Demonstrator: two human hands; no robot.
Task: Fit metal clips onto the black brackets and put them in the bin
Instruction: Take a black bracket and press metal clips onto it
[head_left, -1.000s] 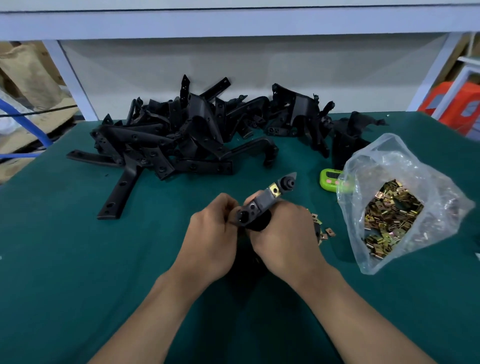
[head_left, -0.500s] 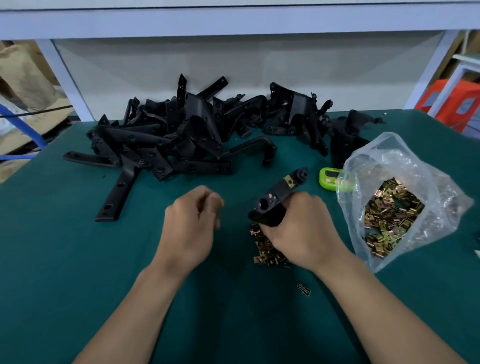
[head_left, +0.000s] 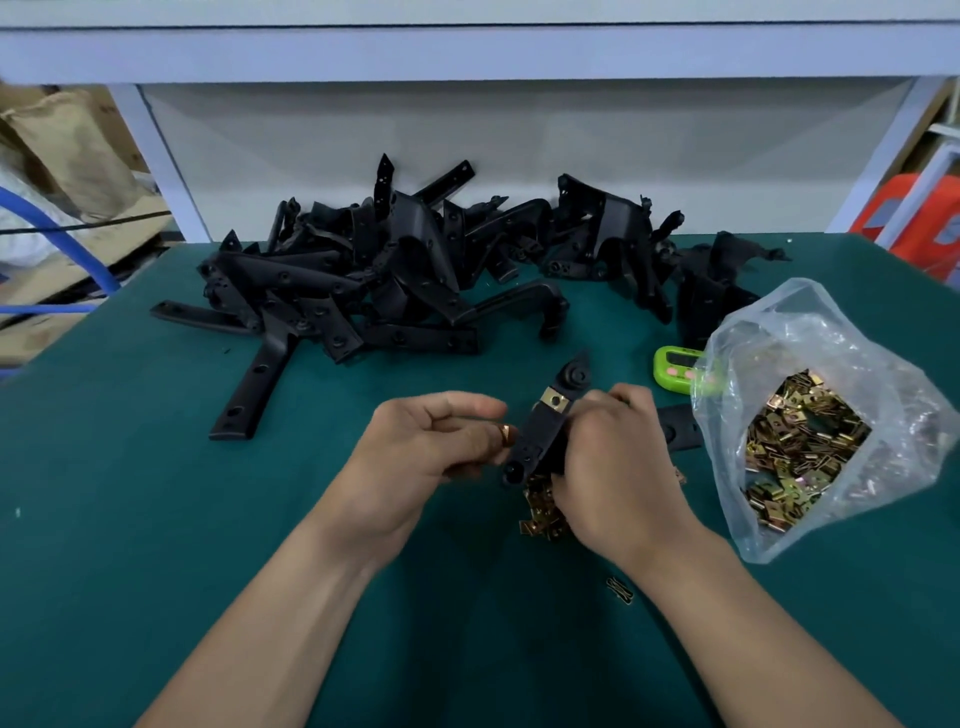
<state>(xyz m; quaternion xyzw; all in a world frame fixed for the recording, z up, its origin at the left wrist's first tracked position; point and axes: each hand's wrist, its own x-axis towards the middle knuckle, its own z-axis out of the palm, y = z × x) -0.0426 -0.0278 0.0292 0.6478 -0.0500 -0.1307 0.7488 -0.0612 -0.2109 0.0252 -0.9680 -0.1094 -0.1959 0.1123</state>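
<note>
My right hand (head_left: 618, 462) grips a black bracket (head_left: 543, 431) held tilted, its round end pointing up and away. One brass clip (head_left: 554, 401) sits fitted near that upper end. My left hand (head_left: 426, 447) pinches a second metal clip (head_left: 505, 432) at its fingertips, right against the bracket's left side. A small heap of loose clips (head_left: 540, 512) lies on the green mat under my right hand. A big pile of black brackets (head_left: 395, 280) covers the back of the table.
A clear plastic bag (head_left: 810, 415) full of brass clips lies open at the right. A green timer (head_left: 675, 366) sits behind it. Another black part (head_left: 680, 434) lies beside the bag, and a stray dark clip (head_left: 619, 590) near my right forearm. No bin is in view.
My left hand let go of the bracket, drew away to the left, and has come back to it holding a clip. My right hand kept the bracket throughout.
</note>
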